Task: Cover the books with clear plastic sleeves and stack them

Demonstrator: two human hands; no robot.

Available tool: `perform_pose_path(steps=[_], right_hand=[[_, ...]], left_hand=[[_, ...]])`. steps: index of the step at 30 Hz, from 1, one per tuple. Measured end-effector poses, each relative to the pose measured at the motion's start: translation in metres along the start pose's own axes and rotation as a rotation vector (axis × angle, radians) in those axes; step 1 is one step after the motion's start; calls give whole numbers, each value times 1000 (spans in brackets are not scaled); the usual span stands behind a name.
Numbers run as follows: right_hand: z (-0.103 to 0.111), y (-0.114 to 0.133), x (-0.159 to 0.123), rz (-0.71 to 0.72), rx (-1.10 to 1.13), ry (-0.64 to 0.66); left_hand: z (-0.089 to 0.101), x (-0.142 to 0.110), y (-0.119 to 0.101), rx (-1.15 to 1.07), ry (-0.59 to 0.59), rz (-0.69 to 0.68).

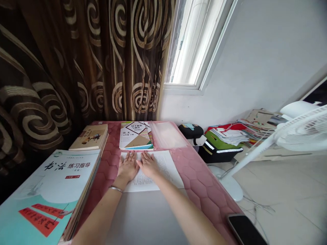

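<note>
A printed page (166, 170) with dense lines of text lies flat in front of me, with a plain grey sheet (143, 217) adjoining its near edge; I cannot tell if the two are joined as one open booklet. My left hand (128, 166) rests palm down on the page's upper left, fingers stretched toward its far edge. Close beside it, my right hand (148, 165) also lies flat on the page, thumbs nearly touching. Neither hand grips anything. Just beyond the fingertips is a small stack of workbooks (135, 134).
Piled books with a calligraphy workbook (74, 183) on top stand at left, a tan book stack (89, 137) behind. Clear plastic covers (167, 134) lie at the back right. A phone (245, 229) rests at the right edge. A white fan (255, 149) stands on the floor.
</note>
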State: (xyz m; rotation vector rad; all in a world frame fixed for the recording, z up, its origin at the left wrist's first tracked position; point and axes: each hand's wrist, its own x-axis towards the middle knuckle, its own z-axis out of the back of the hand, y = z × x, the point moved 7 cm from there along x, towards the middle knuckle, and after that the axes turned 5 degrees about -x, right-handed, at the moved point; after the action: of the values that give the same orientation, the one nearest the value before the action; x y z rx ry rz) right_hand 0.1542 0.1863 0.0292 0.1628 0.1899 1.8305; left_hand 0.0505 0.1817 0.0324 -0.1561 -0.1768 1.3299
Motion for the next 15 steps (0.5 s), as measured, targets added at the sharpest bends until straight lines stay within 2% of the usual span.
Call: perform_pose_path(steps=[3,8,11,15], right_hand=[[7,-42,-13,-130,-64,-7],[17,-112,-38,-302,-133,1],[20,-127,-45,-305,-146,-16],[21,-126,-46,-311,-122,-23]], left_hand=[[2,1,4,-12,-48,49],[6,-1,24,-28,-129,207],[9,-3,32,-24,-154,261],[12,-4,37,-10,-150,313]])
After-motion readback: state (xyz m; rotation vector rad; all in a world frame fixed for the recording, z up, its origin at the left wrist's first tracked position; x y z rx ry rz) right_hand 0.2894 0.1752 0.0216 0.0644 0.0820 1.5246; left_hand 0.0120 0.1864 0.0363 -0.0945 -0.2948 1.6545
